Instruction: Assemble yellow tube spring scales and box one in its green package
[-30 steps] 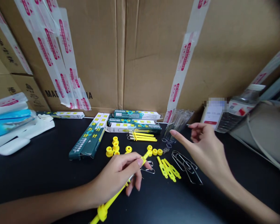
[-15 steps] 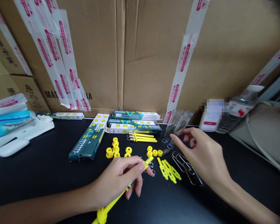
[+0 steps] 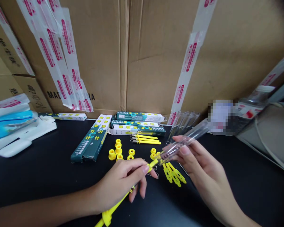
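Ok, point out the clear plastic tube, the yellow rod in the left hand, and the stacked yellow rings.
Clear plastic tube (image 3: 186, 139): head view, middle of its shaft.
Yellow rod (image 3: 118, 202): head view, lower shaft.
Stacked yellow rings (image 3: 118, 149): head view, middle ring.

— On my feed, what's at left?
— A blue plastic packet (image 3: 11, 126) beside a white oblong object (image 3: 14, 148)
— And right?
— A water bottle (image 3: 253, 108) near a grey bag (image 3: 269, 135), taped cardboard cartons (image 3: 97, 63) along the far side

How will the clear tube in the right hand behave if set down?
The clear plastic tube looks light and stiff: the right hand holds it up unbent. Its round body would probably roll on the black table.
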The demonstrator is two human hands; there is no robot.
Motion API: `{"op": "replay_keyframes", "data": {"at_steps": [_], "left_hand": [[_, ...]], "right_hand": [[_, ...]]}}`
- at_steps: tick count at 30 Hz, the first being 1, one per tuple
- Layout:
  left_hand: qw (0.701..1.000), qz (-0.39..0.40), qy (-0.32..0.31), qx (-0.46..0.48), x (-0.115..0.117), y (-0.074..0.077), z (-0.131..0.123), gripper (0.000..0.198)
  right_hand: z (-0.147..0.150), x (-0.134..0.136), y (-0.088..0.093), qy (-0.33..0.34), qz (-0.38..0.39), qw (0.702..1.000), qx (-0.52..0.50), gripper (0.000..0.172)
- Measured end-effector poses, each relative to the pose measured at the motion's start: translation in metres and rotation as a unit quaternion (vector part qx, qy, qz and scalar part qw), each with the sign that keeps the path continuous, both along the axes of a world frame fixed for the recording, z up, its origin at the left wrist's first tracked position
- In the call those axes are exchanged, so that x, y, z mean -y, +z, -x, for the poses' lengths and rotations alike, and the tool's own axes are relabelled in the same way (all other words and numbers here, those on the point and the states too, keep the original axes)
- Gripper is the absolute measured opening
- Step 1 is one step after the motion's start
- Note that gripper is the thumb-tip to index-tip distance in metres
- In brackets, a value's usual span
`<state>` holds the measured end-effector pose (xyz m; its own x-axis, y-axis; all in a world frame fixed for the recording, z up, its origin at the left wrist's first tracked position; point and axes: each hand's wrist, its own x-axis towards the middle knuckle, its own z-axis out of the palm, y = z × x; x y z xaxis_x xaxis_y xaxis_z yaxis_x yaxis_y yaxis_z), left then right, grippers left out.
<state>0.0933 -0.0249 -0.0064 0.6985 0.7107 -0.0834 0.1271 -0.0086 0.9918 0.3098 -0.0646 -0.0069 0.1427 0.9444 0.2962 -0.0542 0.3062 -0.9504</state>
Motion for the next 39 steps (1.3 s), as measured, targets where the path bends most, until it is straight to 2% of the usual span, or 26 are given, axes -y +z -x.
{"op": "replay_keyframes", "data": {"at_steps": [3,8,16,22,28,31,34,37,39], "left_hand": [[1.0,-0.003,0.001,0.005,-0.001,0.0,0.001,0.043],[1.0,0.013,0.021,0.009,-0.003,-0.001,-0.001,0.036],[0.997,0.064,0.042,0.011,-0.003,0.004,-0.003,0.037],[0.994,0.102,0.025,0.018,-0.003,0.002,-0.002,0.049],[0.994,0.104,0.017,0.017,-0.001,0.002,-0.003,0.014],[0.993,0.105,0.031,0.039,-0.002,0.002,-0.003,0.023],[0.99,0.101,0.058,0.075,-0.005,0.001,-0.003,0.041],[0.986,0.095,0.09,0.108,-0.008,0.001,-0.002,0.051],[0.982,0.094,0.107,0.125,-0.01,0.002,-0.002,0.053]], "right_hand": [[0.004,0.002,0.003,0.034,0.015,0.999,0.009,0.025],[0.009,0.0,0.005,0.069,0.035,0.996,-0.04,0.022],[0.012,0.003,0.004,0.102,0.08,0.991,-0.022,0.031],[0.014,0.001,0.004,0.088,0.084,0.993,0.008,0.035],[0.017,0.004,0.003,0.059,0.035,0.993,0.095,0.038],[0.02,0.007,-0.002,0.051,0.061,0.994,0.073,0.046],[0.021,0.008,-0.008,0.089,0.144,0.984,0.058,0.046],[0.022,0.011,-0.009,0.128,0.219,0.961,0.112,0.049],[0.025,0.015,-0.005,0.137,0.229,0.95,0.163,0.054]]}}
